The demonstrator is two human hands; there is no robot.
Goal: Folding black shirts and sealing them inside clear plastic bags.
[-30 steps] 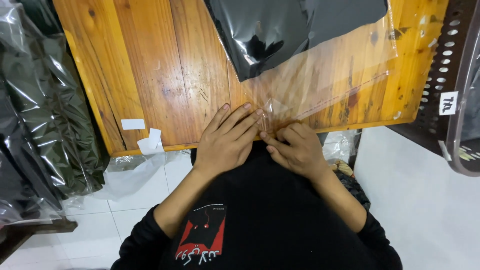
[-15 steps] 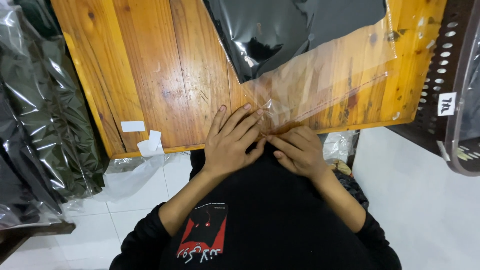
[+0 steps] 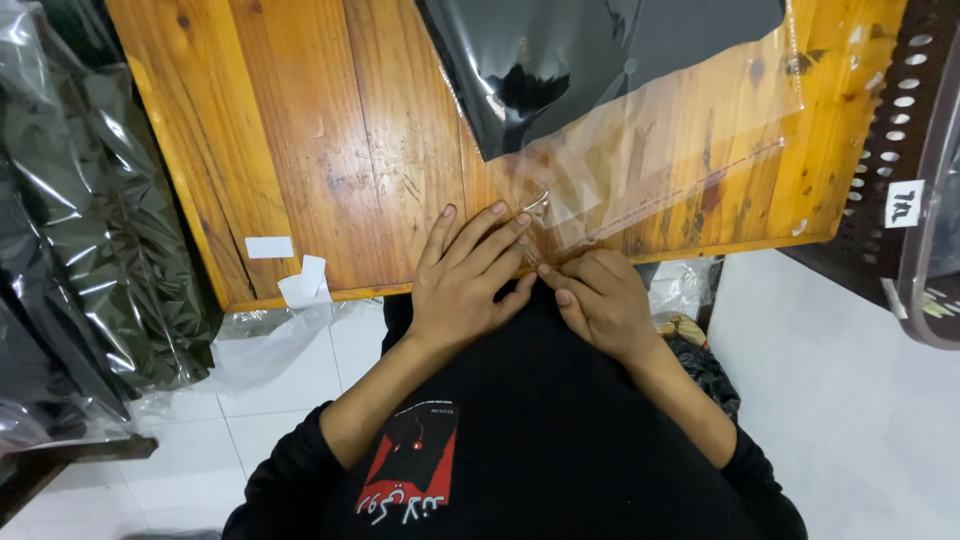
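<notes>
A clear plastic bag (image 3: 660,170) lies on the wooden table (image 3: 330,150), with a dark folded garment (image 3: 600,60) inside its far half. My left hand (image 3: 465,275) lies flat with spread fingers on the bag's near corner at the table's front edge. My right hand (image 3: 600,295) is curled beside it, thumb and fingers pinching the bag's edge or flap at that corner. The two hands touch each other. My dark sleeves and shirt fill the lower frame.
White label strips (image 3: 270,247) and a paper scrap (image 3: 305,283) sit at the table's front left. Stacked bagged dark garments (image 3: 80,230) stand at the left. A perforated dark rack (image 3: 900,150) is at the right. Loose plastic (image 3: 250,345) lies on the white tiled floor.
Both hands have shifted slightly along the bag's near corner; the left fingers have spread flatter on the plastic. The bag's position has barely changed.
</notes>
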